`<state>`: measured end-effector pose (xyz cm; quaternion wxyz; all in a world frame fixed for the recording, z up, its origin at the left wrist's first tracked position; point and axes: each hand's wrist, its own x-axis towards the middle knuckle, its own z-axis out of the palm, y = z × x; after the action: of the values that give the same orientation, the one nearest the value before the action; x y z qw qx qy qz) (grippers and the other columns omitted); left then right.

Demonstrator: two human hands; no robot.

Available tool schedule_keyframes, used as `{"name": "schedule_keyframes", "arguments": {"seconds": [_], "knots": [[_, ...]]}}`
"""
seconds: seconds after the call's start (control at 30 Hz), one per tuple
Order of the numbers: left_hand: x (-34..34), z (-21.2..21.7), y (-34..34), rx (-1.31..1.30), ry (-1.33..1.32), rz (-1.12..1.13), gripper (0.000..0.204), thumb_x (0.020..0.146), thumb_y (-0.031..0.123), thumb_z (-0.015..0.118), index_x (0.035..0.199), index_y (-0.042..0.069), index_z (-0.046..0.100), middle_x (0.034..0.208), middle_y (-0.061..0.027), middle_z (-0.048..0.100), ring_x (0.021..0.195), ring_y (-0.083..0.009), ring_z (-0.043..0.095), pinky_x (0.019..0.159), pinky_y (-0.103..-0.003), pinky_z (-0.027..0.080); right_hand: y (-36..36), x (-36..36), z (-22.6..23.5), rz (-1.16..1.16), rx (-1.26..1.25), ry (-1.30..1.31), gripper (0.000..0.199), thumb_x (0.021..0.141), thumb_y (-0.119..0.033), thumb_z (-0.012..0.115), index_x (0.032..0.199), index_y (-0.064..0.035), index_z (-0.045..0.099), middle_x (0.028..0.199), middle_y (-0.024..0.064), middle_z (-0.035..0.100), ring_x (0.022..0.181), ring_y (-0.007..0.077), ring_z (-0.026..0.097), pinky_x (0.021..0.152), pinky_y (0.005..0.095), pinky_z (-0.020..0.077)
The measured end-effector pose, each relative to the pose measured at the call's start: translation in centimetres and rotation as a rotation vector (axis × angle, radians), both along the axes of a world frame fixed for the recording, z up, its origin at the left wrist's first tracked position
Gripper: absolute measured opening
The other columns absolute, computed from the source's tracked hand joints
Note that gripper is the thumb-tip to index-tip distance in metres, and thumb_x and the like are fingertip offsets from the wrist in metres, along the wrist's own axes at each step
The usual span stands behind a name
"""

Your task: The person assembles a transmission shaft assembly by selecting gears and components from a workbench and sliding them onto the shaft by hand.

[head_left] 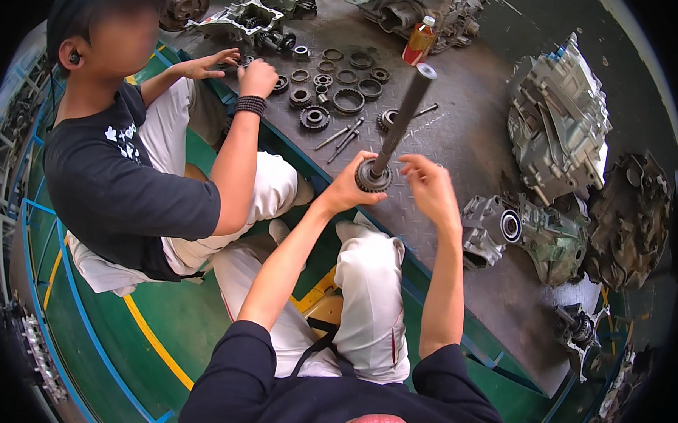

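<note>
My left hand is wrapped round a dark toothed gear above the table's near edge. Out of that gear rises a long dark metal shaft, tilted up and to the right, its hollow end uppermost. My right hand hovers just right of the gear, apart from it, with loosely bent fingers and nothing visible in them. Beyond the shaft lie a smaller gear and several thin rods. Many loose gears and rings, among them a large ring, are spread on the metal table.
At my left a co-worker sits with both hands over parts at the table. A drink bottle stands at the back. Large metal housings and smaller castings occupy the right side. A blue rail runs along the table's near side.
</note>
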<state>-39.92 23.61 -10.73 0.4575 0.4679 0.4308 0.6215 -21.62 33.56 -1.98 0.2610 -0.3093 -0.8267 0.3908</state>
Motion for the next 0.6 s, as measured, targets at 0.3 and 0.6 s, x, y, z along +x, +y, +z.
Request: {"name": "schedule_keyframes", "arguments": {"seconds": [0.3,0.6], "knots": [[1.0,1.0,-0.5,-0.017,0.199,0.147,0.08,0.065,0.006,0.09,0.132,0.006,0.046,0.108,-0.0012,0.063,0.101,-0.0096,0.059,0.093,-0.027,0.049,11.2,-15.3,0.1,0.01,0.37,0.014,0.022,0.088,-0.015,0.062,0.105,-0.0047,0.073,0.094,0.0199,0.073,0.091,0.0374,0.071,0.083,0.0456,0.0552],[0.8,1.6,-1.1,-0.029,0.224,0.17,0.077,0.065,0.01,0.094,0.129,0.008,0.051,0.11,-0.0069,0.07,0.102,-0.0139,0.066,0.095,-0.031,0.052,18.1,-28.4,-2.9,0.134,0.694,-0.434,0.035,0.085,-0.031,0.069,0.106,-0.0035,0.072,0.116,0.0153,0.069,0.115,0.0362,0.062,0.094,0.0471,0.055]]}}
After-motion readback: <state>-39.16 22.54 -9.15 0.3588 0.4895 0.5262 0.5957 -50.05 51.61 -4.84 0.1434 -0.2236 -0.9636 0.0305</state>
